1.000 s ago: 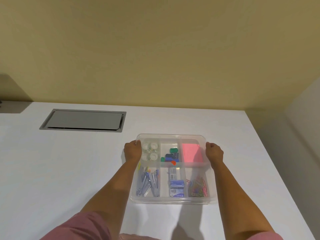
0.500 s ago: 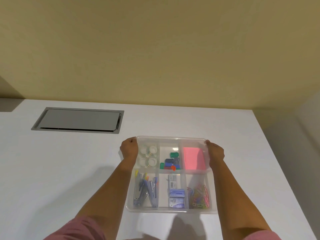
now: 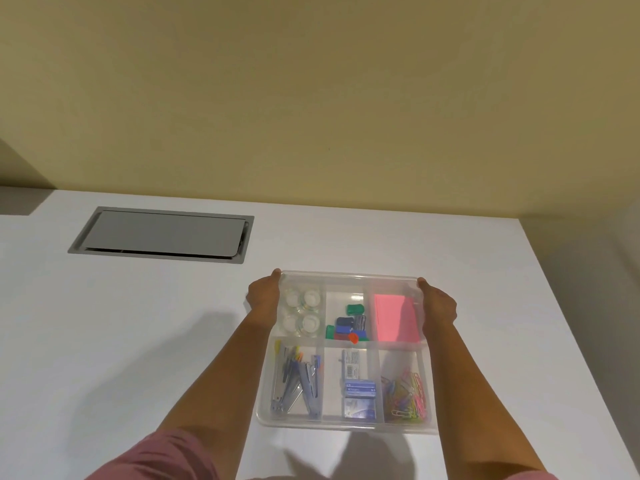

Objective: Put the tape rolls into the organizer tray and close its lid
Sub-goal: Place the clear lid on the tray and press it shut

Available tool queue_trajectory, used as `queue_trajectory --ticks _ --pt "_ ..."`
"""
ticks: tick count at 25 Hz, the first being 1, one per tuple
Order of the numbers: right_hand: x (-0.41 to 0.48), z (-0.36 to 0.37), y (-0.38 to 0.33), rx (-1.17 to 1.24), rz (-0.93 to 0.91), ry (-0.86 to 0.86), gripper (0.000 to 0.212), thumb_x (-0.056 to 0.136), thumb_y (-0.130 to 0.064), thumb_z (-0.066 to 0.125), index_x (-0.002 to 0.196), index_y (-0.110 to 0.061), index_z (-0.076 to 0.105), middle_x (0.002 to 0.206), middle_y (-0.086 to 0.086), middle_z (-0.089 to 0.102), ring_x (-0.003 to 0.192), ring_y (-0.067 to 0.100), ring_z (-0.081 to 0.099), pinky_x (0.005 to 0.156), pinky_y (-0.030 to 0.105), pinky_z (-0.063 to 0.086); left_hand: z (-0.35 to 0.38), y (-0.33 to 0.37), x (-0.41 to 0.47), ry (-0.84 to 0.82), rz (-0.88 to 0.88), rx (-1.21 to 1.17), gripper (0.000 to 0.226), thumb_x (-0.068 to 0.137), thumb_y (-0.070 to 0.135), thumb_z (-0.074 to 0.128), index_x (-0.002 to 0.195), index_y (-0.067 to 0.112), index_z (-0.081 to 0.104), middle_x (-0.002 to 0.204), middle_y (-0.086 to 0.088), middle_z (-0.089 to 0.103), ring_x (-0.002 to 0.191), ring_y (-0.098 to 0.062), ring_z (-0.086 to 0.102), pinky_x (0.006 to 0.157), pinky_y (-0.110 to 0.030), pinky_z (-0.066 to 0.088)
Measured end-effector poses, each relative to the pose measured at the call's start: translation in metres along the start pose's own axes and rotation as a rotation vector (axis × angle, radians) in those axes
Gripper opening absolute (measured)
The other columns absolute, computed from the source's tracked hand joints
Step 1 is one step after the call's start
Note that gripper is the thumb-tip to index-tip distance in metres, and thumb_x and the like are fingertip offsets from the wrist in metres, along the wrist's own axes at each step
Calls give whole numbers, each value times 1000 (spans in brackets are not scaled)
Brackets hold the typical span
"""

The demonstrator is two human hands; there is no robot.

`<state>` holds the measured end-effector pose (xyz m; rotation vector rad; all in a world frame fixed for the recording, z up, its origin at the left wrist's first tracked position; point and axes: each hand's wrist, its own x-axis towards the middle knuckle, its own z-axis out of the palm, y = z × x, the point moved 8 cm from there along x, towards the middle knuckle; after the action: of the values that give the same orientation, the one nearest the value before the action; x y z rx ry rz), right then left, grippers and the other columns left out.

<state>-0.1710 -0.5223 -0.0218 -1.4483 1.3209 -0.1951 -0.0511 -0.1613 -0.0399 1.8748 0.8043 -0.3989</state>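
The clear organizer tray (image 3: 346, 274) lies in front of me on the white table, and a clear lid seems to sit on top of it. Several small clear tape rolls (image 3: 301, 311) fill its far-left compartment. My left hand (image 3: 263, 296) grips the tray's far-left edge beside the tape rolls. My right hand (image 3: 439, 304) grips the far-right edge beside the pink notes (image 3: 394, 318). A shadow falls below the tray's near edge, which looks raised off the table.
Other compartments hold coloured clips (image 3: 348, 327), staplers (image 3: 298, 386), staple boxes (image 3: 359, 398) and paper clips (image 3: 407, 393). A grey cable hatch (image 3: 162, 233) is set into the table at the far left. The table's right edge (image 3: 568, 306) runs close to the tray.
The tray has come toward me, held in both hands, and its near edge has risen, with a growing shadow beneath. Both hands stay on the far corners.
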Motion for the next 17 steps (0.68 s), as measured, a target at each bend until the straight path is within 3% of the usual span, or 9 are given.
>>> queue_trajectory --ticks 2,7,10,12,14,15,17 --pt "-1 -1 0 22 -3 7 45 86 -34 68 103 8 67 104 31 63 81 27 49 95 44 49 -2 2 0 -3 -10 42 51 92 39 53 52 11 39 60 -3 42 82 -27 48 76 -31 37" --pt "-3 0 -1 21 -31 6 46 86 -33 67 95 12 64 99 34 61 90 47 55 87 47 51 -3 11 -3 60 137 151 55 96 35 50 47 12 40 53 -2 42 65 -24 46 66 -28 36" --pt "-2 1 -1 -9 -27 -15 36 86 -34 67 70 -3 58 59 10 47 76 32 46 73 38 45 -4 11 -5 93 115 153 55 97 34 50 47 12 40 53 -2 41 54 -18 43 59 -27 38" --pt "-1 1 -2 -47 -34 -21 33 87 -35 66 75 -4 63 56 2 42 76 26 45 77 42 47 -3 15 -5 74 113 166 52 97 34 49 51 8 49 60 -6 50 73 -28 56 71 -33 44" --pt "1 1 -2 -85 -56 -31 35 88 -39 64 75 -7 61 56 2 42 75 26 45 73 38 44 -2 18 -5 27 120 191 44 98 33 47 81 -3 66 89 -17 66 103 -36 59 88 -38 47" --pt "1 0 -3 -109 -68 -41 40 89 -43 63 70 -8 56 56 2 40 72 25 43 68 34 39 -2 18 -6 13 135 184 41 98 32 46 99 -4 68 107 -20 66 111 -37 57 94 -39 46" --pt "1 -2 1 -185 -88 -73 51 89 -48 61 61 -8 47 58 6 40 67 26 42 61 31 39 -3 17 -13 -3 192 180 38 99 29 45 115 1 65 122 -20 63 117 -38 54 99 -40 45"
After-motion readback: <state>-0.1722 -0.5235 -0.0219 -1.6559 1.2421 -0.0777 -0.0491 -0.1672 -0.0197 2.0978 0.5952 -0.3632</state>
